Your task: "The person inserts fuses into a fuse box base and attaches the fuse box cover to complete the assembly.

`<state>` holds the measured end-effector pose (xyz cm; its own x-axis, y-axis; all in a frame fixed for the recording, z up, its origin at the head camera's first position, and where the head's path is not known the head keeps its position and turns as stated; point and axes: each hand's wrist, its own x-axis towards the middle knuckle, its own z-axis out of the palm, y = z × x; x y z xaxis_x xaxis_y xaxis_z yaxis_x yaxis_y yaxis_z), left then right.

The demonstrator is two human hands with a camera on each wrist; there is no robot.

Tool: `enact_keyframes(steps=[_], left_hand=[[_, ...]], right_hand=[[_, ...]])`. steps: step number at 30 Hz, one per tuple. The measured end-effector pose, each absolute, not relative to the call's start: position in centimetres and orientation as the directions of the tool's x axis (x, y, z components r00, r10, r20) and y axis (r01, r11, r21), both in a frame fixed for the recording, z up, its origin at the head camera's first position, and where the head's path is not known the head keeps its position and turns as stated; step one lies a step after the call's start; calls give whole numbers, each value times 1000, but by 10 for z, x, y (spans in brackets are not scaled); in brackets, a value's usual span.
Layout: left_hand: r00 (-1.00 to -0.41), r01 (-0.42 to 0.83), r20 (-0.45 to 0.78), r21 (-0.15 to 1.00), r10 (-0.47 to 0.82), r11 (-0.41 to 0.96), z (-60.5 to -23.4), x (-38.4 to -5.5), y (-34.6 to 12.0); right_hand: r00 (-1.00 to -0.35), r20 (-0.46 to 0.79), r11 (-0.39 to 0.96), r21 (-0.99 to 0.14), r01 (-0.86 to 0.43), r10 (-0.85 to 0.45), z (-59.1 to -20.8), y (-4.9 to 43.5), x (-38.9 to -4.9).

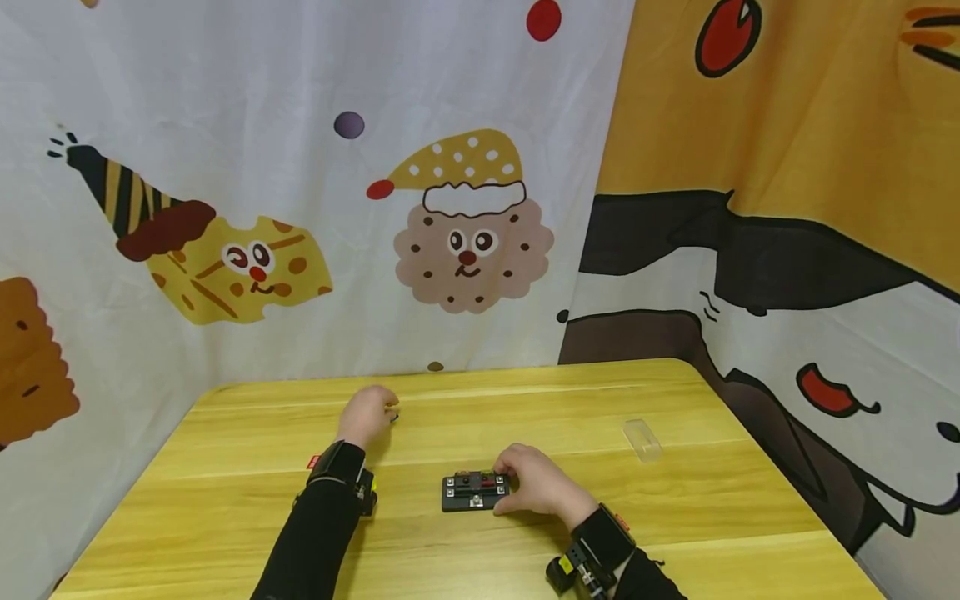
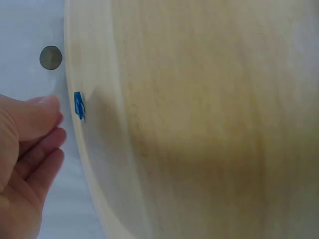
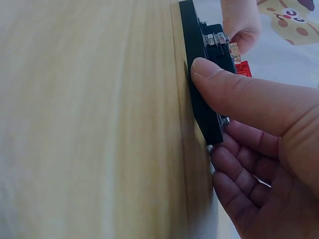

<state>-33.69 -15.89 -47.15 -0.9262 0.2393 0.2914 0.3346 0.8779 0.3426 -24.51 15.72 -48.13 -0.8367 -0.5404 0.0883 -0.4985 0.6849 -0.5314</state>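
My right hand (image 1: 534, 482) grips the right end of a black fuse block (image 1: 476, 503) on the table. In the right wrist view the thumb presses against the block's side, with the other fingers around its end. Metal terminal screws show on the block, and a red blade fuse (image 3: 243, 68) and an amber fuse (image 3: 234, 52) sit in it. Farther back on the left, my left hand (image 1: 366, 413) hovers with loosely bent fingers. Just past its fingertips, a small blue blade fuse (image 2: 79, 105) shows in the left wrist view, a narrow gap from the thumb.
A clear plastic cover (image 1: 642, 440) lies on the right part of the wooden table (image 1: 262, 433). Behind the table's far edge hangs a white curtain (image 1: 285, 167) with cartoon prints, and a second patterned curtain (image 1: 675, 150) hangs on the right.
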Motion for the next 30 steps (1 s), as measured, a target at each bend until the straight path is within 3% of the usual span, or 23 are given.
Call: enact_keyframes(steps=[30], left_hand=[[-977,199,131,301,166,933,-472,-332,-158]], right_hand=[[-839,86,691,-525,-497,-538,-479,157,-242]])
